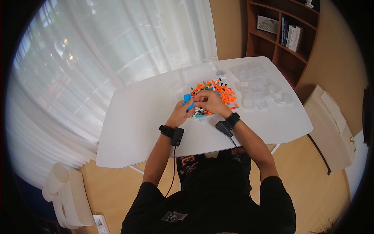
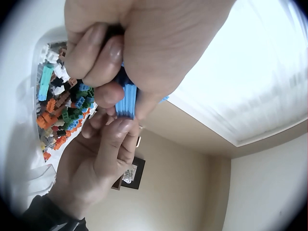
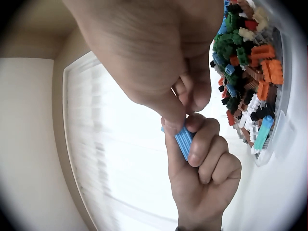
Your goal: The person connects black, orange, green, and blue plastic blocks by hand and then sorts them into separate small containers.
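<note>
A blue ribbed stack of building bricks [image 1: 187, 98] is held up over the near left side of a brick-filled tray. My left hand [image 1: 180, 114] grips it between thumb and curled fingers, as the right wrist view shows, with the grooved side of the stack [image 3: 184, 144] facing out. Thumb and fingers of my right hand [image 1: 213, 102] pinch at one end of the same stack. In the left wrist view that end [image 2: 126, 108] meets the right fingertips, which hide whatever small piece may be between them.
Loose bricks in orange, green, white, black and other colours fill the clear plastic tray [image 3: 272, 139] on the white table [image 1: 132, 124]. Several clear containers [image 1: 257, 87] stand to its right. Behind the tray lies a clear lid [image 1: 198, 70]. A bookshelf [image 1: 282, 33] stands beyond.
</note>
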